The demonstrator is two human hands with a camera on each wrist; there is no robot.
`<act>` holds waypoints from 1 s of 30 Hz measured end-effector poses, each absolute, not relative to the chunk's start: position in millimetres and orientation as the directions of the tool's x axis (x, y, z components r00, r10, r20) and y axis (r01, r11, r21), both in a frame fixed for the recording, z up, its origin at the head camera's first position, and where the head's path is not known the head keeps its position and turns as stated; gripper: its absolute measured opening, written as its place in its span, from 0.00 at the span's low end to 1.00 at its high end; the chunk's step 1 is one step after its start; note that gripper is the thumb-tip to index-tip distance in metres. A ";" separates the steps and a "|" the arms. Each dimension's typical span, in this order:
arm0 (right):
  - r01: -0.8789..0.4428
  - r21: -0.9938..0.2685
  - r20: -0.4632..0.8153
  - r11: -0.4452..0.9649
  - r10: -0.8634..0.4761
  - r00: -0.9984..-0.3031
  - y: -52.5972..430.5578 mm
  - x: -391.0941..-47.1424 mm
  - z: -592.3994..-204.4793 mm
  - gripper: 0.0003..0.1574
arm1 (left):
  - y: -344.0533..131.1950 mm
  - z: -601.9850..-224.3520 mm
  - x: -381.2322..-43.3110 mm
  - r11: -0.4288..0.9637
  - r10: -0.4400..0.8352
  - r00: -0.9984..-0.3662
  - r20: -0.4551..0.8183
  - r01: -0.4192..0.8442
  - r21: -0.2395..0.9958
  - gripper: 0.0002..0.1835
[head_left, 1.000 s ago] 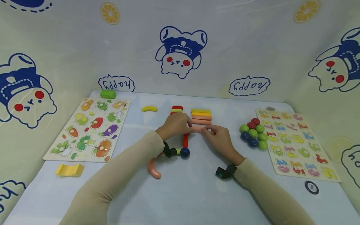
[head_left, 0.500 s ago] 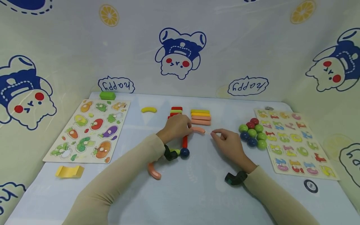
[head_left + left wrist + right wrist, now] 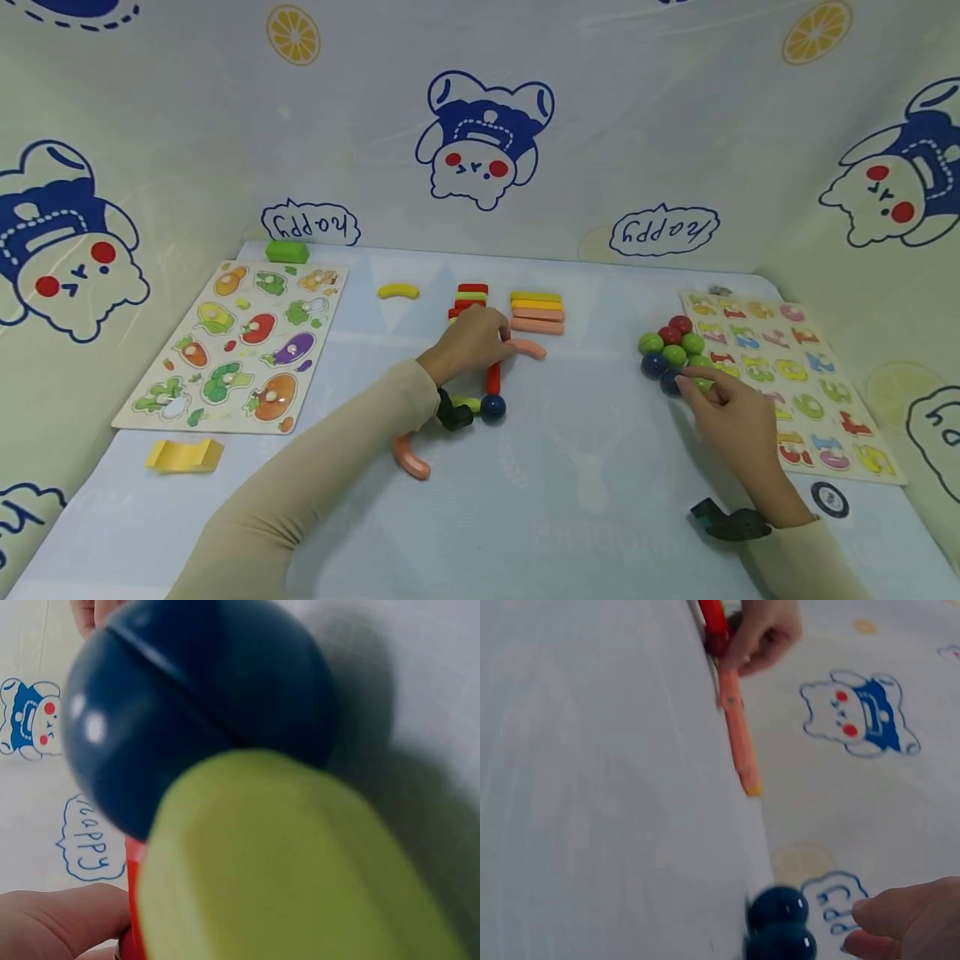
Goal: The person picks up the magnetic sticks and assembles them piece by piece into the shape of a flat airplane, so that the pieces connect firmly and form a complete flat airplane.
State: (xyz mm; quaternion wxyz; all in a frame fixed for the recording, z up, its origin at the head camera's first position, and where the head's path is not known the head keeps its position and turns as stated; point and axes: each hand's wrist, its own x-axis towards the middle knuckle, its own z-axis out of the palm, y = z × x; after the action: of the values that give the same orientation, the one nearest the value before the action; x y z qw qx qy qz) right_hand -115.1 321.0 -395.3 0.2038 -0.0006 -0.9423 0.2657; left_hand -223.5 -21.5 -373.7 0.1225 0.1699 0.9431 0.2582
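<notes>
In the head view my left hand (image 3: pixel 471 337) pinches a red ball, largely hidden by the fingers; the right wrist view shows this red ball (image 3: pixel 717 642) at the fingertips. A curved pink stick (image 3: pixel 528 347) extends right from there, and a red stick (image 3: pixel 493 379) runs down to a blue ball (image 3: pixel 492 407). A yellow-green stick (image 3: pixel 255 855) meets that blue ball in the left wrist view. My right hand (image 3: pixel 738 421) has its fingertips close to a loose blue ball (image 3: pixel 670 382); the right wrist view shows a gap between the fingers (image 3: pixel 900 911) and the two blue balls (image 3: pixel 780 941).
Green and red balls (image 3: pixel 681 323) cluster beside the number board (image 3: pixel 806 392). A vegetable board (image 3: pixel 247 342) lies left. Yellow and pink sticks (image 3: pixel 537 310) and red and green ones (image 3: pixel 472 293) lie behind my left hand. Another curved pink stick (image 3: pixel 411 458) lies in front.
My right hand has let go of the curved pink stick and moved right to the ball cluster. The left hand stays at the joint between the sticks.
</notes>
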 end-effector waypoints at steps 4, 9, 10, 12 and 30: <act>-0.029 -0.469 0.332 0.883 0.146 -0.932 334.3 -110.5 -390.8 0.21 | -22.7 -374.6 -223.2 0.790 0.399 -0.906 -0.139 0.263 0.555 0.14; -0.014 -0.456 0.273 0.890 0.125 -0.954 338.8 -108.0 -388.9 0.22 | -23.5 -375.8 -223.1 0.784 0.410 -0.903 -0.129 0.276 0.556 0.13; -0.021 -0.453 0.271 0.891 0.115 -0.956 338.3 -108.1 -389.3 0.22 | -23.4 -376.4 -223.1 0.782 0.414 -0.901 -0.127 0.281 0.557 0.12; -0.035 -0.447 0.269 0.894 0.098 -0.958 336.5 -108.4 -390.4 0.22 | -23.3 -377.7 -223.0 0.780 0.421 -0.898 -0.128 0.287 0.557 0.11; 0.005 -0.361 0.207 0.933 0.085 -0.975 325.5 -125.4 -403.9 0.36 | -25.7 -380.0 -222.1 0.774 0.423 -0.899 -0.113 0.294 0.560 0.11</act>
State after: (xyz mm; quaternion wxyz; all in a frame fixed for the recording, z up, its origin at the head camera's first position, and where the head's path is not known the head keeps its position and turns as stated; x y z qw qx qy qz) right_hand -125.4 325.5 -403.9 0.1102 -0.0230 -0.9768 0.1822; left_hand -222.1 -25.7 -380.0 0.1171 0.1920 0.9346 0.2757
